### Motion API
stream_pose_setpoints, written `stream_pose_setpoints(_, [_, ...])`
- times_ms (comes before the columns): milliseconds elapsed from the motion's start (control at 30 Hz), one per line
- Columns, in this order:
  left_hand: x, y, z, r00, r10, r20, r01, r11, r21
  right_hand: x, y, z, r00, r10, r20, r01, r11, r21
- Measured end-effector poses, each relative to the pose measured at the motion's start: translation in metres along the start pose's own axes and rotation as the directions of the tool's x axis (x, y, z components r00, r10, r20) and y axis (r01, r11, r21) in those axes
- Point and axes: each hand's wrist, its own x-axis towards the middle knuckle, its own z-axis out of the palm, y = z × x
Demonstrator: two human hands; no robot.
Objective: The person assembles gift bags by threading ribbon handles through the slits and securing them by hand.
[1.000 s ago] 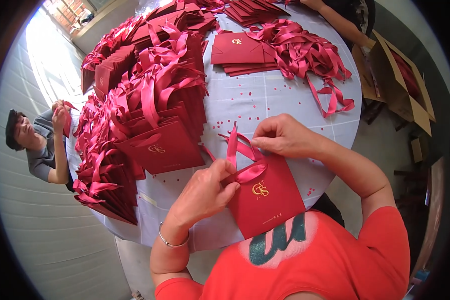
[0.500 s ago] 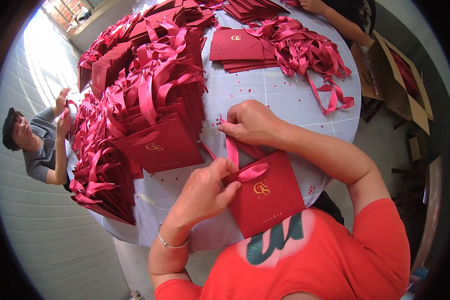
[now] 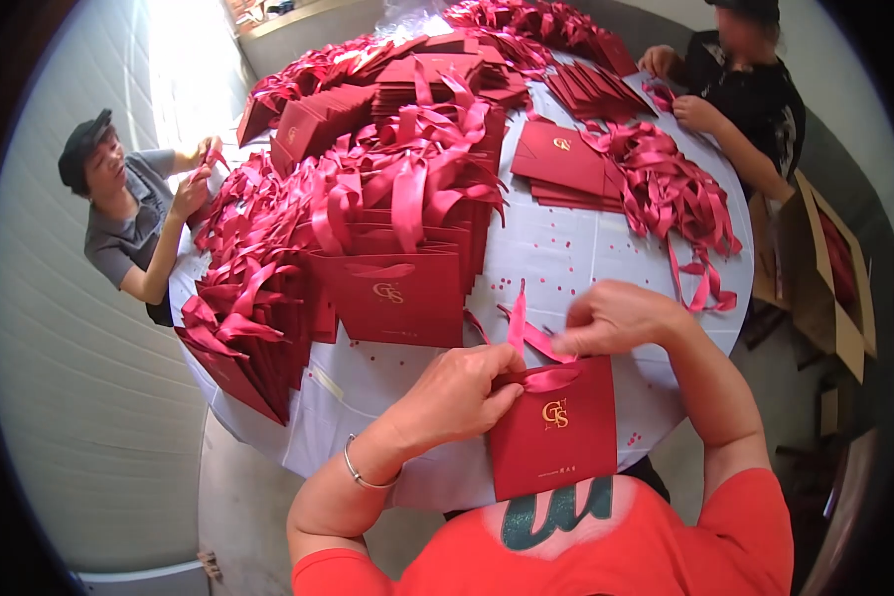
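Observation:
A dark red paper gift bag (image 3: 554,452) with a gold emblem lies flat at the table's near edge, against my red shirt. At its upper left corner my left hand (image 3: 457,392) is closed, thumb and finger pinching the bag's top edge by the pink ribbon handle (image 3: 550,379). One loose ribbon end (image 3: 518,323) stands up beyond those fingers. Another ribbon (image 3: 534,340) slants down toward the thumb of my right hand (image 3: 616,318), which hovers over the bag's upper right corner. Its fingers are curled in; whether they grip that ribbon is hidden.
Many finished-looking red bags with ribbon handles (image 3: 397,293) crowd the table's left and middle. A flat bag pile (image 3: 566,159) and heaped ribbons (image 3: 675,189) lie far right. Red dots dot the white cloth (image 3: 526,238). Two people (image 3: 139,219) work opposite; a cardboard box (image 3: 834,268) stands right.
My right hand has drawn back right and nearer the bag, off the upright ribbon end. My left hand keeps its pinch. The view has shifted, showing more of the far table and the person there.

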Motion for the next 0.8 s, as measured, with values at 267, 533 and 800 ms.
stream_pose_setpoints(267, [-0.001,0.004,-0.004,0.916,0.289,-0.277,-0.299,0.954,0.009,-0.042,0.019,0.021,0.988,-0.114,-0.1,0.151,0.742,0.653])
stream_pose_setpoints(533, [-0.011,-0.006,-0.074,0.358,0.122,-0.926,-0.546,0.832,-0.101,-0.031,-0.049,-0.015,0.472,-0.152,-0.868,0.777,0.536,0.329])
stream_pose_setpoints(800, [-0.018,-0.02,-0.093,0.113,0.198,-0.974,-0.499,0.859,0.117,0.085,-0.106,0.014,0.28,-0.663,-0.694,0.418,0.735,-0.534])
